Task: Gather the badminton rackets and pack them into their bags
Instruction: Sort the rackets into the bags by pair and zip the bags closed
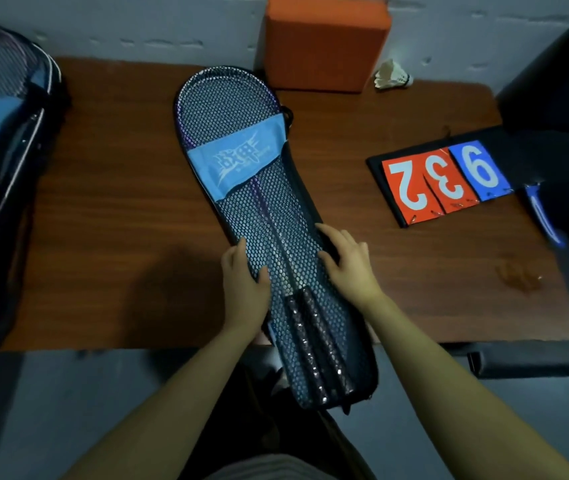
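Observation:
A black mesh racket bag (241, 133) with a light-blue band lies lengthwise on the brown table (113, 202), its handle end hanging over the near edge. Through the mesh I see racket shafts and two dark grips (314, 344) inside it. My left hand (243, 275) holds the bag's left edge near the middle, thumb on the mesh. My right hand (345, 258) grips the bag's right edge at the same height. A second mesh racket bag (2, 140) with rackets in it lies at the table's left end.
An orange foam block (324, 43) stands at the back against the wall, with a white shuttlecock (392, 76) beside it. A flip scoreboard (445, 178) showing red and blue numbers lies at the right, next to a blue-handled item (544, 216) and a dark chair (560, 98).

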